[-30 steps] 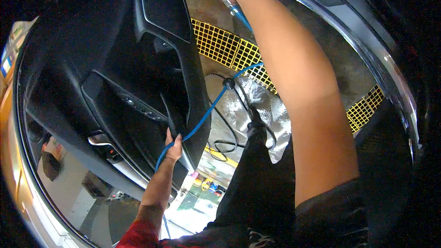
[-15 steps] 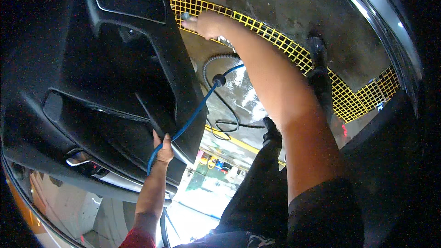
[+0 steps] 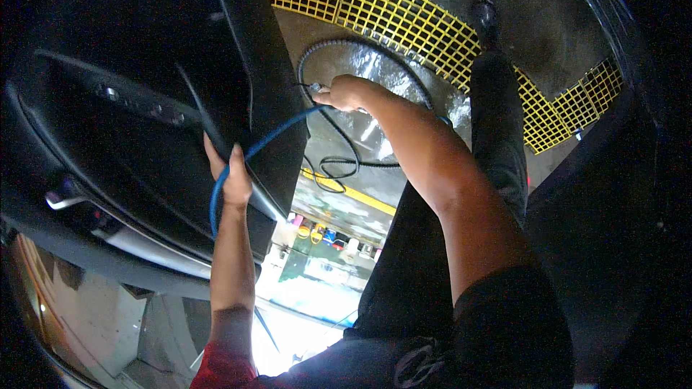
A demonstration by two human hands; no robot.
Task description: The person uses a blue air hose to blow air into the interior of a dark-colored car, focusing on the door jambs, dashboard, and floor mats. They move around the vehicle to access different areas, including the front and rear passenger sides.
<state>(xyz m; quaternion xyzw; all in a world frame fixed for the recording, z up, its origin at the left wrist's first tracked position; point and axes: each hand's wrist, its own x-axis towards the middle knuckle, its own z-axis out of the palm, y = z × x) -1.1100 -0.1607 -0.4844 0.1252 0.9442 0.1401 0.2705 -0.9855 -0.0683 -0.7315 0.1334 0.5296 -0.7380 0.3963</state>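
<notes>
My left hand (image 3: 236, 184) is against the black door panel (image 3: 155, 180), with a blue hose (image 3: 277, 130) in the crook between thumb and fingers. From there the hose hangs down beside my left wrist and also runs up to the right, passing out of sight at my right hand. My right hand (image 3: 347, 94) is closed in front of the door's edge, above the wet floor. A small grey, shiny tip pokes out at its fingers; what it belongs to is hidden in the grip.
A dark ribbed hose (image 3: 360, 42) and a thin black cable (image 3: 339, 166) lie looped on the floor. Yellow floor grating (image 3: 404, 18) curves across the far side. The door has a chrome handle (image 3: 65, 200). A dark-trousered leg with a shoe (image 3: 486, 21) stands at the right.
My right hand has come down and nearer from above the grating. My left hand has shifted slightly up and left in the picture, still at the hose. The view has turned somewhat.
</notes>
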